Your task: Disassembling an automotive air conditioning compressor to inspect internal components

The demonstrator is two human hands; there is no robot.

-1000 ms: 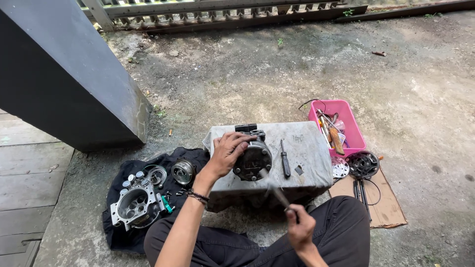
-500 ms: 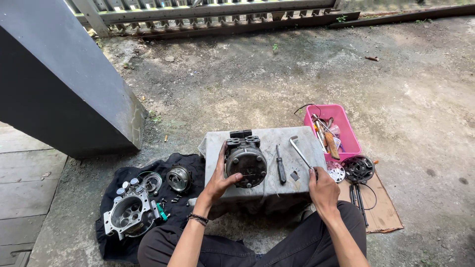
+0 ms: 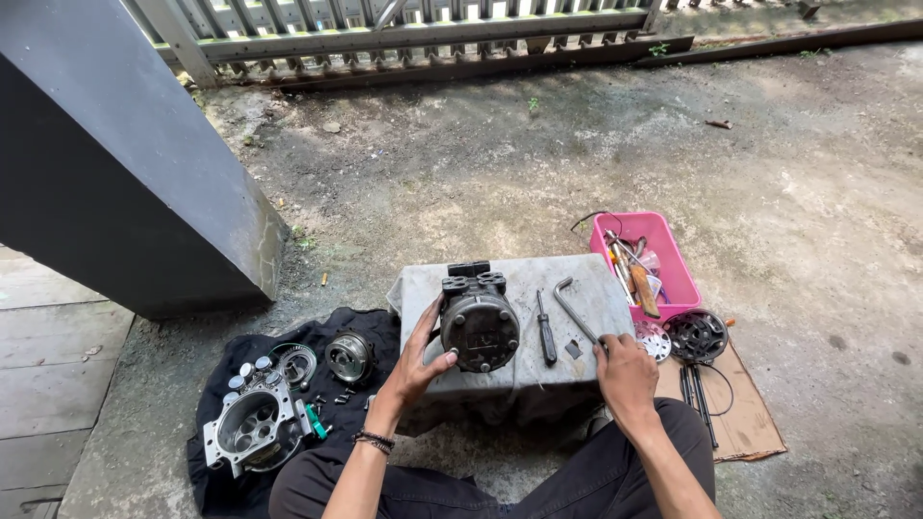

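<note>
Rough, stained concrete floor runs out to a slatted metal fence at the far edge, with a dark slanted pillar rising at the left. Near the person sits a low block serving as a bench, draped in a grey, wrinkled cloth.

On the bench stands a dark cast-metal compressor body, round and drum-shaped, with blocky ports on its far side and a flat end plate facing the camera. The left hand is spread open against the drum's left flank, thumb resting near its lower edge, not wrapped around it. Just right of the drum lies a black-handled screwdriver, pointing far and near. Beyond that lies a bent, L-shaped steel wrench, bright and smooth; the right hand is closed on its near end, fingers curled over it at the bench's right edge.

Right of the bench, a pink plastic tray holds a jumble of tools. A dark round pulley and a pale perforated disc lie on flat brown cardboard. Left of the bench, a black cloth carries a shiny aluminium housing with round bores, a coiled round part, and small loose pieces.
</note>
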